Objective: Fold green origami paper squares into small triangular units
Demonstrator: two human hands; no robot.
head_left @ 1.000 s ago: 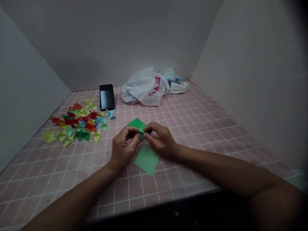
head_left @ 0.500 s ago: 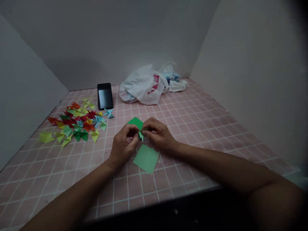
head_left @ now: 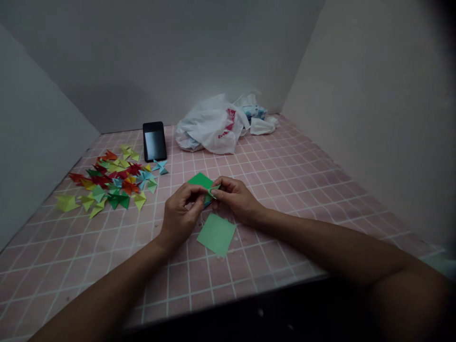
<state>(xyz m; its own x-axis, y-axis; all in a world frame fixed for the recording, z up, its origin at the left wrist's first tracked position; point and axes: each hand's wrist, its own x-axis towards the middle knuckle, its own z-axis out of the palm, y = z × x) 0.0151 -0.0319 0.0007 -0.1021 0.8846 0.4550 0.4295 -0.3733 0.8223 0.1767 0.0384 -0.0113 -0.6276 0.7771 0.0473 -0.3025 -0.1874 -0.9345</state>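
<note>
Between my two hands is a small folded piece of light green paper (head_left: 215,188), held above the table. My left hand (head_left: 182,209) pinches its left side between thumb and forefinger. From the other side my right hand (head_left: 232,195) grips it with thumb and fingers, hiding much of its shape. Just behind the fingertips lies a brighter green square of paper (head_left: 200,179), partly covered by my hands. A pale green paper square (head_left: 216,234) lies flat on the table, nearer to me.
Several small folded paper pieces (head_left: 116,183) in mixed colours are spread at the left. A black phone (head_left: 154,141) stands behind them. At the back wall sit a crumpled white plastic bag (head_left: 210,124) and a smaller bundle (head_left: 262,124). Pink checked cloth (head_left: 302,190) covers the table.
The folded paper has turned between my fingers; the pointed tip that hung down is out of sight. My left fingers have straightened a little. The paper squares have stayed put.
</note>
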